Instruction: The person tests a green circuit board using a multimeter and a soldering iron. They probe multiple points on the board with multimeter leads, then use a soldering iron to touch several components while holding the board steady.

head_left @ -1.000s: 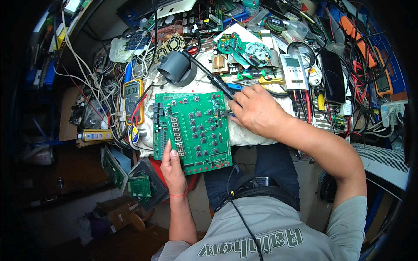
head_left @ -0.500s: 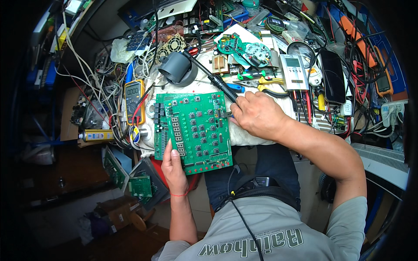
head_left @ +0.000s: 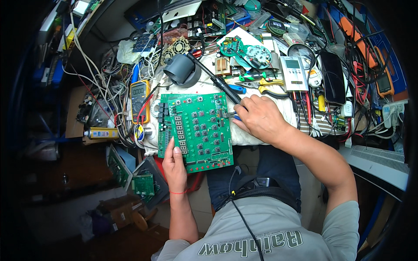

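My left hand [head_left: 175,166] grips the lower left edge of a green circuit board [head_left: 204,150], thumb on its face beside a column of digit displays [head_left: 180,135]. Push buttons cover the board's middle, and red parts line its near edge. A second green board [head_left: 164,134] shows behind its left side. My right hand [head_left: 260,116] is closed round small pliers [head_left: 230,115] with a bit of blue handle showing. Their metal tips meet the board near a small black chip at its right edge. A black rod [head_left: 224,89] reaches from a grey cup-shaped holder [head_left: 180,69] to my right hand.
A yellow multimeter [head_left: 140,101] stands left among tangled cables. Beyond the boards lie yellow-handled pliers [head_left: 272,85], a white handheld meter [head_left: 293,73], round green boards [head_left: 257,54] and a black phone [head_left: 332,76]. More boards [head_left: 143,185] lean below the bench at left.
The view has shifted slightly, so the bench things appear a little to the right. Both hands keep their holds, and the plier tips stay at the board's right edge.
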`<act>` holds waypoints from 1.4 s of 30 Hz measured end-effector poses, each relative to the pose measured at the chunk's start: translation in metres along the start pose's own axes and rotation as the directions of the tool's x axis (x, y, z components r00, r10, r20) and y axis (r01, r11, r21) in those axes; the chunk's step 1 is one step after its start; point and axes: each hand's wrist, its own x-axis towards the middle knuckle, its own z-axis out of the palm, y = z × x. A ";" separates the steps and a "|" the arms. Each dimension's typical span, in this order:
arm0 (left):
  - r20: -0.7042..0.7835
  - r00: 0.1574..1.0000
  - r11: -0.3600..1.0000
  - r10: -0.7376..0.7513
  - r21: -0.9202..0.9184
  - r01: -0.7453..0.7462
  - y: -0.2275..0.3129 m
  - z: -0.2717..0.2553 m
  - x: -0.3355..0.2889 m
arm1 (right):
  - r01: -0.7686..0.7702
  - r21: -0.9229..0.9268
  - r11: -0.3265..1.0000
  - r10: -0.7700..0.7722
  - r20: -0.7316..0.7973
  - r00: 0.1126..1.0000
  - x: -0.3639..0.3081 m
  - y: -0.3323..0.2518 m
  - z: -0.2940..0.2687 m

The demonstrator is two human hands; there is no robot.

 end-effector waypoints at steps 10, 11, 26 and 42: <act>-0.005 0.908 0.742 0.418 0.578 -0.339 0.045 0.033 0.010 | -0.181 0.344 0.921 0.246 -0.154 0.957 -0.023 -0.009 0.004; -0.011 0.896 0.707 0.444 0.619 -0.343 0.048 0.041 0.012 | -0.180 0.389 0.904 0.262 -0.167 0.951 -0.025 -0.009 0.008; -0.144 0.919 0.744 0.367 0.638 -0.198 0.043 0.094 0.021 | -0.196 0.462 0.865 0.311 -0.188 0.932 -0.042 0.008 0.029; -0.023 0.917 0.710 0.397 0.641 -0.291 0.049 0.066 0.022 | -0.404 0.089 0.910 0.414 -0.201 0.888 -0.097 -0.018 -0.031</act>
